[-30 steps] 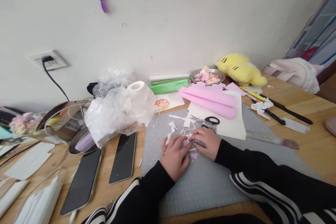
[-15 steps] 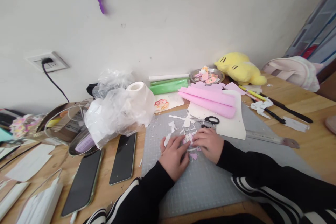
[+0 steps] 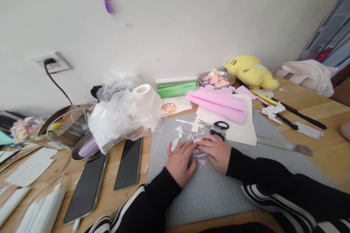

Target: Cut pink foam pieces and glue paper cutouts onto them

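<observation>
Across gray gridded cutting mat [image 3: 218, 196], lower center, forearms in black striped sleeves [image 3: 261, 165] converge from bottom and lower right. Left hand [image 3: 181, 162] and right hand [image 3: 217, 153] palms down, fingers loosely bent, fingertips nearly meeting; cannot tell whether either grips. Pink-and-white paper cutout [image 3: 195, 150] partly hidden at fingertips, near center. Dark label [image 3: 74, 130] on brown cardboard [image 3: 80, 125], left: too small to read.
</observation>
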A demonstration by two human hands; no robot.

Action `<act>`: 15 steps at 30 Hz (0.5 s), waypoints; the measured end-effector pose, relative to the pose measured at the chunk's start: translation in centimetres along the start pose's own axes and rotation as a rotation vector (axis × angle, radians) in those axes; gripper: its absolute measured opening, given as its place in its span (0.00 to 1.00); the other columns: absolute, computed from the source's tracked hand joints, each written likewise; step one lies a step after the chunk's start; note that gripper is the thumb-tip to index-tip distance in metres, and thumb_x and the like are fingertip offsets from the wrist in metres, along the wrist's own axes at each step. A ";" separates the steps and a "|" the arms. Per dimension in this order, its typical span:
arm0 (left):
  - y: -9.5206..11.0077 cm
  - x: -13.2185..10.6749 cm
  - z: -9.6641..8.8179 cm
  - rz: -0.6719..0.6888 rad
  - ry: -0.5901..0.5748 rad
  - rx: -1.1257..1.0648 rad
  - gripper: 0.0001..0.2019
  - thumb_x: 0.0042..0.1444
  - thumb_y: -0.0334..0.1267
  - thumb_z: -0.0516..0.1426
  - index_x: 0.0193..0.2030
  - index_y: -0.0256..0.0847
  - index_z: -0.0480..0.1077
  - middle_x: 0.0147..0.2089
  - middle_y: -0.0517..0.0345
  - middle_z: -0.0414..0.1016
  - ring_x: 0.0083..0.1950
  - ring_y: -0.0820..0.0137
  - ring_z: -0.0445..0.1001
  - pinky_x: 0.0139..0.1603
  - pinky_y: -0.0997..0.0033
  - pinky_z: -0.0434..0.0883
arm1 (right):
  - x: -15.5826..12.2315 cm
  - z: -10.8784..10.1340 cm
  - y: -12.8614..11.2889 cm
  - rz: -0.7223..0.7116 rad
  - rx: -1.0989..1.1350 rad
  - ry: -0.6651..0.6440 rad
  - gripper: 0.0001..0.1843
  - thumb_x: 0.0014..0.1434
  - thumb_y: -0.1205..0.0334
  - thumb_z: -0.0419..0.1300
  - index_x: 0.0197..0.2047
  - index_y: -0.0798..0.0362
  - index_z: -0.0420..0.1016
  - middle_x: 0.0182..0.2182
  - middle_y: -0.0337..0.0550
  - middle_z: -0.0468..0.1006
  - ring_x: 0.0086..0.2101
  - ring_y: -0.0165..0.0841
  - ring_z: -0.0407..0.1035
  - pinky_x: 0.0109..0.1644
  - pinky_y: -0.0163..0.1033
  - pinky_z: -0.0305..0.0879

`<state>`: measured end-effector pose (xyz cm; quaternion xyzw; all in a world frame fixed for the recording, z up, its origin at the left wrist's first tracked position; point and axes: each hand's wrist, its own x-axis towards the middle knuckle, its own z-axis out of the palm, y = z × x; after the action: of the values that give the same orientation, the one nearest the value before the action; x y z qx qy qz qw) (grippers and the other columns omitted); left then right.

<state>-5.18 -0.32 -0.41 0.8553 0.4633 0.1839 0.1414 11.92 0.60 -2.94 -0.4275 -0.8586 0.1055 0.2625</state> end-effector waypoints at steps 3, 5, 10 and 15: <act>-0.1 0.0 0.1 0.003 -0.003 0.025 0.18 0.49 0.33 0.48 0.48 0.49 0.61 0.51 0.58 0.67 0.52 0.65 0.61 0.55 0.48 0.35 | 0.2 -0.4 0.0 0.018 0.039 0.118 0.17 0.43 0.75 0.47 0.31 0.53 0.73 0.37 0.42 0.74 0.41 0.36 0.61 0.44 0.45 0.56; -0.1 0.0 0.1 0.007 -0.004 0.037 0.17 0.49 0.33 0.48 0.47 0.50 0.62 0.51 0.58 0.67 0.52 0.64 0.62 0.55 0.47 0.35 | 0.5 -1.1 0.3 0.067 0.040 0.211 0.12 0.43 0.74 0.47 0.21 0.53 0.70 0.32 0.41 0.75 0.37 0.35 0.63 0.42 0.44 0.57; -0.1 0.0 0.0 0.000 0.002 0.026 0.17 0.48 0.33 0.49 0.46 0.49 0.64 0.50 0.57 0.68 0.51 0.63 0.62 0.54 0.46 0.36 | 0.9 -5.0 3.1 0.228 -0.181 0.302 0.08 0.44 0.69 0.50 0.26 0.53 0.70 0.32 0.42 0.74 0.36 0.35 0.64 0.42 0.42 0.57; -0.3 0.0 0.1 0.003 0.018 0.015 0.21 0.48 0.31 0.49 0.50 0.48 0.60 0.51 0.55 0.67 0.51 0.63 0.62 0.54 0.46 0.36 | 0.5 -7.8 7.1 0.637 -0.509 0.263 0.27 0.41 0.53 0.56 0.45 0.55 0.66 0.43 0.51 0.69 0.43 0.47 0.60 0.43 0.50 0.56</act>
<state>-5.34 -0.20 -0.66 0.8553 0.4646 0.1886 0.1306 20.70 5.05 0.89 -0.7323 -0.6415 -0.0895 0.2103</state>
